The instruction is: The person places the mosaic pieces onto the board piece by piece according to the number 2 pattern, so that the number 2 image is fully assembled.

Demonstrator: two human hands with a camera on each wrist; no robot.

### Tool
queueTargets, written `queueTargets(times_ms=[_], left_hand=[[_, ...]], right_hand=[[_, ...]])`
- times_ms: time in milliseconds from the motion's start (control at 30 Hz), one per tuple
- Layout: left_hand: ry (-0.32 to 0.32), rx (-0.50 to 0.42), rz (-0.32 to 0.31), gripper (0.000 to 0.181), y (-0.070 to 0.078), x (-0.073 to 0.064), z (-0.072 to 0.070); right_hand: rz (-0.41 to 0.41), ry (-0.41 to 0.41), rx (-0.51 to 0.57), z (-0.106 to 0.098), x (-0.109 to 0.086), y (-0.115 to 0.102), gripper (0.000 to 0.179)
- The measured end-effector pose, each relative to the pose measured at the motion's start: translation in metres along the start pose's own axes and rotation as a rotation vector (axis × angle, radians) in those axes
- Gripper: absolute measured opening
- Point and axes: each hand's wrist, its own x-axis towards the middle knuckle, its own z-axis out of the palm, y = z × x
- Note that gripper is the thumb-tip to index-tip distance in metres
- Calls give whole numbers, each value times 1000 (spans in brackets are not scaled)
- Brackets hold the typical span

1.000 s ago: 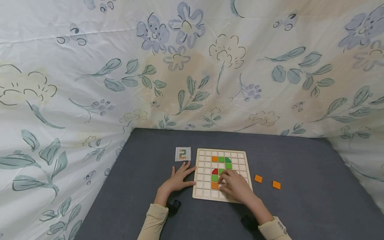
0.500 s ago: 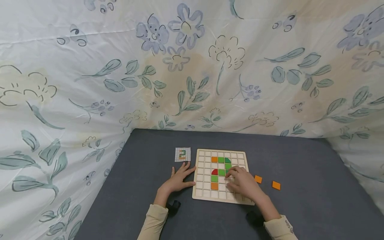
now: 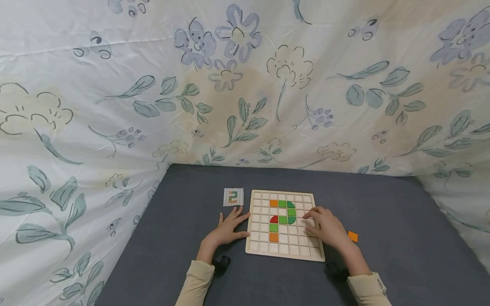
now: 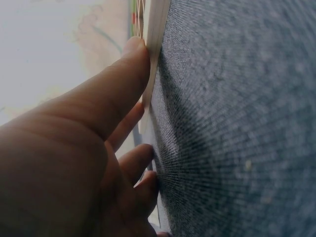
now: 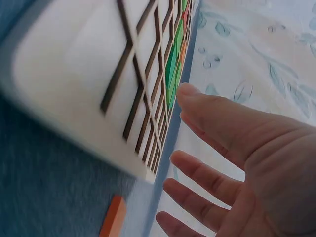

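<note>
A wooden grid board [image 3: 260, 245] lies on the table, with orange [image 3: 273, 237], green [image 3: 283, 219] and red [image 3: 274, 219] tiles set in some of its squares. My left hand [image 3: 226, 228] rests at the board's left edge, fingers spread; in the left wrist view the thumb [image 4: 126, 74] touches the rim. Over the right part of the board is my right hand [image 3: 327, 226]. The right wrist view shows its fingers [image 5: 202, 173] extended, with nothing held. Beyond that hand a loose orange tile [image 3: 353, 236] lies on the table.
A small card [image 3: 233, 197] printed with a coloured grid figure lies left of the board. Dark grey cloth [image 3: 183, 204] covers the table. Floral fabric [image 3: 245, 106] hangs behind it and at the sides. Black wrist devices [image 3: 222, 264] sit under both wrists.
My right hand has moved right, off the tiles in the middle, uncovering the green one at the curve. It now hides the nearer loose orange tile. My left hand stays put.
</note>
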Motion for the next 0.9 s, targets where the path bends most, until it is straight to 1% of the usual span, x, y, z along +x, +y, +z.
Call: queueTargets(times_ms=[200,400,600,900], left_hand=[[-2,1,2,68,0,0,0],[7,-4,11,68,0,0,0],[6,-4,8,68,0,0,0],[11,-2,13,69,1,0,0]], right_hand=[[21,-15,-22,-8,-3,15,32],[67,-34,-36,-15,-5,25,37],[106,-49,-58,-19,-9,34,38],[137,-136,-98,-24,-12,46,41]])
